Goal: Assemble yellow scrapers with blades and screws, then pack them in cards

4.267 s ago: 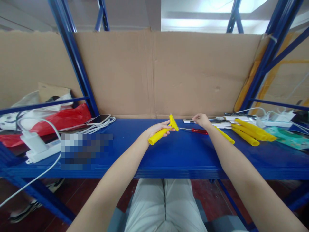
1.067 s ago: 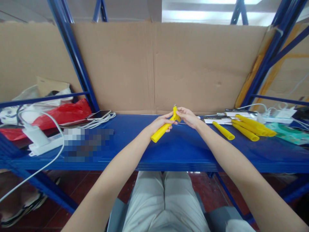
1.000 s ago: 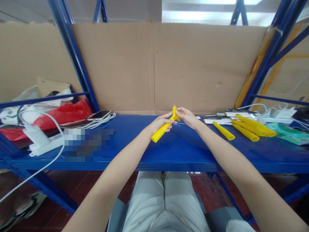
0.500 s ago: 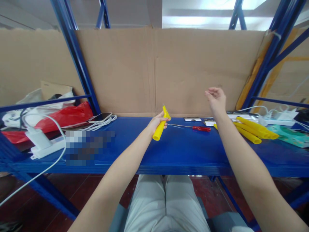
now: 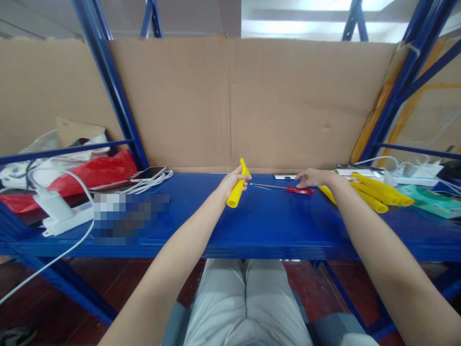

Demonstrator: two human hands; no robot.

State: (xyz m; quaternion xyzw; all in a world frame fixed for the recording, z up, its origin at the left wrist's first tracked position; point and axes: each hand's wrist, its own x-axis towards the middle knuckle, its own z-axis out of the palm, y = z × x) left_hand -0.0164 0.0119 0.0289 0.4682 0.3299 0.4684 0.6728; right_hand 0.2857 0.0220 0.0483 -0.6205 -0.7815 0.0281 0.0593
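My left hand [image 5: 232, 183] is closed around a yellow plastic tube [image 5: 236, 194] with a round open lower end and a narrow, angled top. It is held tilted above the blue tabletop [image 5: 273, 226]. Just right of that hand lies a screwdriver [image 5: 299, 191] with a red handle, its shaft pointing left toward the tube. My right hand [image 5: 309, 178] hovers behind the red handle, fingers bent downward and slightly apart, with nothing visible in them. Near its fingertips is a flat white-and-black item [image 5: 284, 177]. Whether the fingers touch anything is unclear.
Several yellow tubes [image 5: 378, 192] lie at the right, partly behind my right forearm. Beyond them are a green packet [image 5: 437, 202] and a white power strip [image 5: 414, 180]. On the left sit a phone [image 5: 149, 174], coiled white cable [image 5: 153, 181] and red bag [image 5: 93, 175]. Cardboard [image 5: 230, 105] closes off the back.
My right hand has come down from in front of the cardboard to beside the screwdriver handle, its fingers loosening from a pinched shape. My left hand keeps the yellow tube nearly still.
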